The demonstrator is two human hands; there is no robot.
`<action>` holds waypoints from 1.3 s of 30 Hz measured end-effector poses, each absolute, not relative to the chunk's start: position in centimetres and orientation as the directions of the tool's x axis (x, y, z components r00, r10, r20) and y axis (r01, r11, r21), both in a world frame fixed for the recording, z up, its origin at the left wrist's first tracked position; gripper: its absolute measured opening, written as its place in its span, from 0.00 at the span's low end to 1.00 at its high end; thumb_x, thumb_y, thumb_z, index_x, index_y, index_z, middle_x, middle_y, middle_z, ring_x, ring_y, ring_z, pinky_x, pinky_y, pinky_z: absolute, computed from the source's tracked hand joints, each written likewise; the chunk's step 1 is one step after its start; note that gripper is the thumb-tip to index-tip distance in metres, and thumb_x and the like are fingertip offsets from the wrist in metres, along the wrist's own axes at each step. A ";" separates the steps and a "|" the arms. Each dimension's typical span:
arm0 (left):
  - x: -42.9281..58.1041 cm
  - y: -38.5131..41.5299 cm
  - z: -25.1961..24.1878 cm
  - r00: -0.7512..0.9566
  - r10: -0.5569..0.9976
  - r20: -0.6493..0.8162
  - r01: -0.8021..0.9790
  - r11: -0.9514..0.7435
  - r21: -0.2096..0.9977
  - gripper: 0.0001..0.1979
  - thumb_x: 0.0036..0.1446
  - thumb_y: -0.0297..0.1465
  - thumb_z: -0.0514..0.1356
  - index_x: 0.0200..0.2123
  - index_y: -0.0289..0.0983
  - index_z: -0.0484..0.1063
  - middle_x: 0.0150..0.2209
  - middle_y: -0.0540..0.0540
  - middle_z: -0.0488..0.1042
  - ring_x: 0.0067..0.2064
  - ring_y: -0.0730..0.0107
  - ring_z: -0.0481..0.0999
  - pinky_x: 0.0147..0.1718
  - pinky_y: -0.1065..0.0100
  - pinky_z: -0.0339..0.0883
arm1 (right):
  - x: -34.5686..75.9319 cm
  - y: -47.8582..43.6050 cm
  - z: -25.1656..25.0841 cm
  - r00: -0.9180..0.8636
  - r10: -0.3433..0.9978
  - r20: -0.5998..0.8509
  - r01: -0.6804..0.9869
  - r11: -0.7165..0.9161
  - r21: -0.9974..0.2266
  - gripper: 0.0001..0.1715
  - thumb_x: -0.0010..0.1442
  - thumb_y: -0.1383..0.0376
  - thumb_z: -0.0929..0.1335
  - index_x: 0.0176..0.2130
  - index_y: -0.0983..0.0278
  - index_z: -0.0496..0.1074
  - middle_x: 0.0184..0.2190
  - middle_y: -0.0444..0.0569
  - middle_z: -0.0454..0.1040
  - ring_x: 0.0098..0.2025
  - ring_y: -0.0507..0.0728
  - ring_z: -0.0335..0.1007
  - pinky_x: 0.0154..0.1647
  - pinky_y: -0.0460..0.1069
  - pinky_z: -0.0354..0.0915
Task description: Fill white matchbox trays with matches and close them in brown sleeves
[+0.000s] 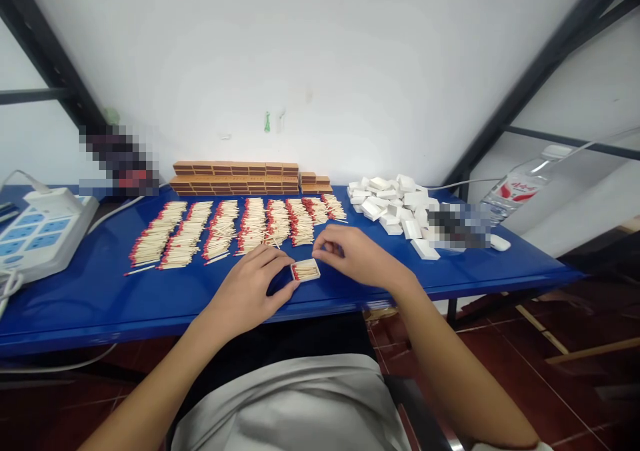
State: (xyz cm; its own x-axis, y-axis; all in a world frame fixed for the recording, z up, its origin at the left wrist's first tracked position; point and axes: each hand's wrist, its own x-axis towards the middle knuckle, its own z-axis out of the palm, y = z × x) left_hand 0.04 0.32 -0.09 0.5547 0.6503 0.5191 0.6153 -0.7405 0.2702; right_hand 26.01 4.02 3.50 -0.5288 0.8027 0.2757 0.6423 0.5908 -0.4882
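A small white matchbox tray [311,279] lies on the blue table near its front edge, with red-tipped matches [305,271] inside. The thumb and fingers of my left hand [253,284] close around the tray's left end. Just off the tray's right end is my right hand [353,254], its fingers curled toward the thumb; whatever they may hold is too small to make out. Beyond both hands, loose matches [253,224] lie in several rows, red heads mostly to the left.
Brown matchbox sleeves [235,179] are stacked along the wall. A heap of white trays [395,201] sits at the right, near a plastic bottle [515,187]. A power strip [47,231] with cables occupies the left end of the blue table [150,304].
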 end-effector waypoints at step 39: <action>0.0 0.3 -0.2 0.553 0.646 0.526 0.618 -0.741 0.261 0.10 0.72 0.35 0.62 0.51 0.38 0.76 0.49 0.41 0.80 0.52 0.55 0.78 0.57 0.51 0.74 | 30.0 13.1 1.6 -0.468 0.864 0.185 0.710 0.492 -0.504 0.07 0.64 0.63 0.71 0.36 0.63 0.78 0.26 0.45 0.74 0.29 0.54 0.67 0.31 0.49 0.59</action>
